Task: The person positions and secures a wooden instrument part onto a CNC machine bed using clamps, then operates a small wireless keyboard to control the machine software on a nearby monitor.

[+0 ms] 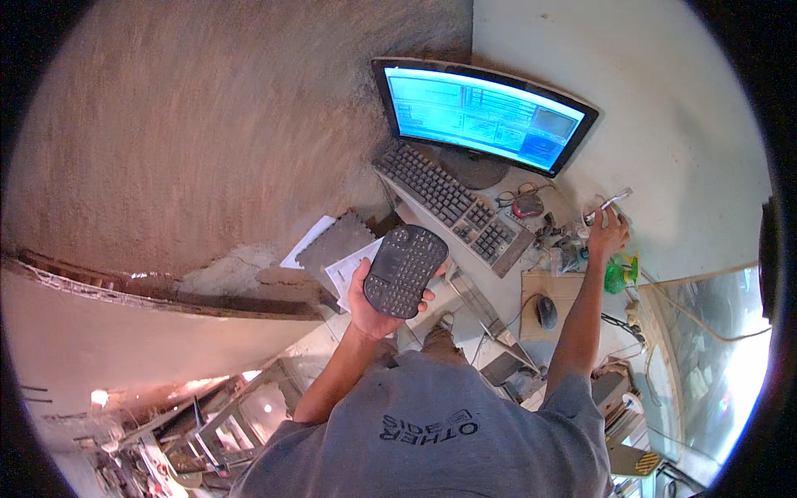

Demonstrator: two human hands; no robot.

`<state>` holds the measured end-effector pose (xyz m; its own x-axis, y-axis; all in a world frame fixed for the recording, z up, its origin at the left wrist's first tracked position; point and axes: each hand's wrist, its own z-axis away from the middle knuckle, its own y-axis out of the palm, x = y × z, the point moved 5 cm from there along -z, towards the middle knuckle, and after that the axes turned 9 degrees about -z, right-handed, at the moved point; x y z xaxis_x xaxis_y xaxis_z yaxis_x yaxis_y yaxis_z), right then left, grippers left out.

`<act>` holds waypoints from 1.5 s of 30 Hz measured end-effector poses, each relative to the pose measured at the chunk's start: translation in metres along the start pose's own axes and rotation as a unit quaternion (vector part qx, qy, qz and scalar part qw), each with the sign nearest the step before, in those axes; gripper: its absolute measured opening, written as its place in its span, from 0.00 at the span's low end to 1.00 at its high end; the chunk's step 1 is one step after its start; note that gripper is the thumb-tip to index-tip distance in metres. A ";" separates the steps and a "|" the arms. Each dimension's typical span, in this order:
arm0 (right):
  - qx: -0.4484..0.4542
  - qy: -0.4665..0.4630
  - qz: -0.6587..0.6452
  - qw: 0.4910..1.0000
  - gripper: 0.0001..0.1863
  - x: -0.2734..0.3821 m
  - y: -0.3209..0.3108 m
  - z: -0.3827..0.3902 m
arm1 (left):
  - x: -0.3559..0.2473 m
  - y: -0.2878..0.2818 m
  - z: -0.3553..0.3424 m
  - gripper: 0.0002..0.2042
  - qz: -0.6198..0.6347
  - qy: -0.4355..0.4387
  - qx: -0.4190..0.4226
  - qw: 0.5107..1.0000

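Observation:
My left hand (369, 311) holds a small black handheld keyboard (407, 270) from below, its keys facing up. The fingertips curl round its right edge, and the thumb lies along its left side. At the right end of the desk, my right hand (608, 238) reaches out with its fingers closed round the lower end of a slim pale tool (617, 198), which looks like a brush. A small round pot (589, 217) stands just left of those fingers. Below that hand, a green plastic bottle (614, 278) with a yellow top lies among small clutter.
A lit monitor (490, 116) stands at the back, with a dusty full-size keyboard (452, 199) in front. A red and black mouse (527, 205) lies beside it. A dark mouse (546, 313) rests on cardboard (531, 290). Papers (353, 266) lie on the left by the wall (207, 124).

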<state>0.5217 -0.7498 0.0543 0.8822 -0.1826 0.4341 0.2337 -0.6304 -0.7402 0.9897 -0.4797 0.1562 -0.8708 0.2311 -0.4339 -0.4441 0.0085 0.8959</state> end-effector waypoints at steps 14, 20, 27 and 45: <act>0.103 0.019 -0.477 0.873 0.12 0.110 -0.157 0.036 | 0.010 0.004 -0.043 0.42 0.022 -0.109 0.061 0.992; 0.421 -0.165 -0.302 0.839 0.13 0.266 -0.238 0.194 | -0.008 0.000 -0.029 0.39 0.018 -0.150 0.122 0.981; 0.327 -0.273 -0.181 0.887 0.11 0.335 -0.270 0.248 | -0.024 -0.016 0.005 0.39 -0.054 -0.208 0.123 0.969; 0.094 -0.094 -0.156 0.979 0.12 0.317 -0.301 0.273 | -0.046 -0.028 0.048 0.36 0.048 -0.280 0.235 0.930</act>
<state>0.8423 -0.4122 0.2747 0.8119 0.1501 0.5641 0.5585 -0.4808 -0.6760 1.0523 -0.4441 0.1552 -0.5977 0.7212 -0.3501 -0.1138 0.3560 0.9275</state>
